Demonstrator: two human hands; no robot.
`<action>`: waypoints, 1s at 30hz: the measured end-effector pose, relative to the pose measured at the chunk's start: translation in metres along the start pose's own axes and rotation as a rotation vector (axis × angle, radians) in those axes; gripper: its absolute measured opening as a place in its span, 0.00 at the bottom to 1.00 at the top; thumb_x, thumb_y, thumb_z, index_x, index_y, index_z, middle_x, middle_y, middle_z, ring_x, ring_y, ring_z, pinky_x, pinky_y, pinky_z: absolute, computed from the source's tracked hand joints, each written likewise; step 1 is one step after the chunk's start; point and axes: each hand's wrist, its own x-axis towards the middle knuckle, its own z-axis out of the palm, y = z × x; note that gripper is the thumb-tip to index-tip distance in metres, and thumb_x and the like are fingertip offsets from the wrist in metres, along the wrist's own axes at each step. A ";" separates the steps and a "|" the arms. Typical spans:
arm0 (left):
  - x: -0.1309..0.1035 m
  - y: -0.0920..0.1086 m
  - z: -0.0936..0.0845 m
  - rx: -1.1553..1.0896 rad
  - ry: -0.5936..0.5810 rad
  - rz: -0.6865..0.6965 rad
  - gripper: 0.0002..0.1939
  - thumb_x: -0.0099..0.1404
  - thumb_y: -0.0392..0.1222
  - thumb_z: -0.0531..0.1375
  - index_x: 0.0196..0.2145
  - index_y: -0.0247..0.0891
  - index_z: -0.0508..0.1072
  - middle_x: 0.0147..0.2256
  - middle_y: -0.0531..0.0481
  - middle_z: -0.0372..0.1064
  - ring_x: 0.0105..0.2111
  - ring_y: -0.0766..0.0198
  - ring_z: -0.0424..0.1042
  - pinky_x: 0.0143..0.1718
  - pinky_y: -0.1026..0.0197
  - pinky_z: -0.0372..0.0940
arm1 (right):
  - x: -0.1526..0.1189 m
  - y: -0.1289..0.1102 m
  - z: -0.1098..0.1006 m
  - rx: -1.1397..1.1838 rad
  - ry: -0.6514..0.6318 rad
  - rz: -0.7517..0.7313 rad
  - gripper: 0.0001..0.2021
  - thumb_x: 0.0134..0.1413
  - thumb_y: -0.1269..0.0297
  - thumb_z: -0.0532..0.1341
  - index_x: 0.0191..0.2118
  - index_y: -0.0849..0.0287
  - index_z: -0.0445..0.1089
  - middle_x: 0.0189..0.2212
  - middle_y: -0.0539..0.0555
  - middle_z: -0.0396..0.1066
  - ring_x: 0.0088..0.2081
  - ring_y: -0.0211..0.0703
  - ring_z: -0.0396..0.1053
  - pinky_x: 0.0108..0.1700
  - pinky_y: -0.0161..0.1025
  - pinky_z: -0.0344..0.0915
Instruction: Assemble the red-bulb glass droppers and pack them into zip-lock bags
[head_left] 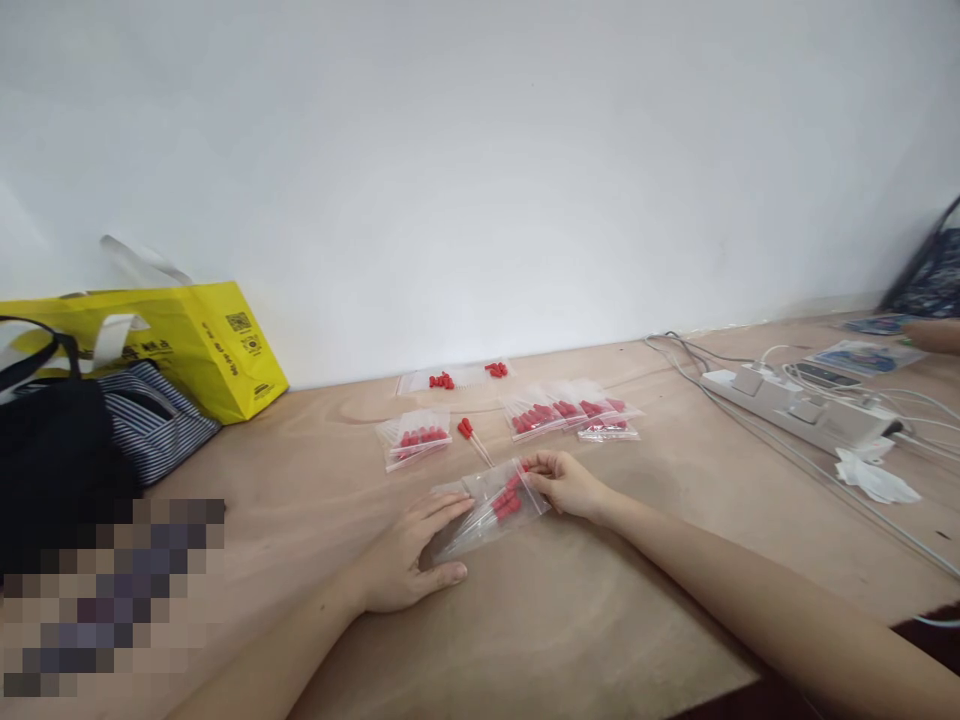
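Observation:
A clear zip bag (487,515) with several red-tipped sticks inside lies on the wooden table in front of me. My left hand (412,550) rests at the bag's left side, fingers spread, fingertips on the plastic. At the bag's right end, my right hand (562,484) pinches the edge near the red tips. Just behind the bag lie loose red-tipped sticks (466,430). Filled bags (420,437) are stacked at the left, and more filled bags (566,408) overlap at the right. Farther back, red tips (442,381) lie on a clear bag near the wall.
A yellow bag (217,350) and a striped cloth bag (161,420) stand at the left. On the right are a white power strip (802,410) with cables, a crumpled tissue (876,476), and another person's hand (934,335) near flat printed packets (862,356).

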 end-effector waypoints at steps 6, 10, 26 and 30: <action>0.000 -0.003 0.002 0.009 0.019 0.027 0.32 0.59 0.55 0.53 0.57 0.41 0.51 0.58 0.46 0.48 0.56 0.53 0.49 0.56 0.47 0.45 | 0.003 -0.001 0.005 -0.099 0.010 -0.050 0.08 0.42 0.62 0.60 0.26 0.62 0.65 0.19 0.48 0.66 0.18 0.30 0.59 0.20 0.28 0.56; 0.001 -0.005 0.004 0.012 0.041 0.045 0.31 0.59 0.54 0.53 0.57 0.43 0.51 0.57 0.47 0.49 0.56 0.52 0.49 0.56 0.46 0.45 | 0.001 -0.004 0.005 -0.124 -0.185 -0.158 0.11 0.47 0.61 0.56 0.24 0.62 0.69 0.21 0.50 0.68 0.23 0.33 0.64 0.28 0.32 0.61; -0.002 -0.004 0.003 0.016 0.024 0.036 0.31 0.59 0.54 0.53 0.57 0.44 0.50 0.58 0.47 0.48 0.56 0.52 0.48 0.56 0.46 0.45 | 0.106 -0.043 0.017 -0.683 0.258 0.052 0.08 0.39 0.66 0.61 0.29 0.63 0.70 0.28 0.55 0.72 0.30 0.38 0.68 0.28 0.29 0.60; -0.003 -0.002 0.002 0.004 0.015 0.040 0.31 0.59 0.54 0.53 0.57 0.44 0.51 0.58 0.47 0.48 0.56 0.52 0.49 0.56 0.46 0.45 | 0.134 -0.048 0.038 -0.831 0.275 0.125 0.11 0.31 0.70 0.64 0.29 0.66 0.70 0.30 0.61 0.72 0.32 0.46 0.69 0.28 0.33 0.61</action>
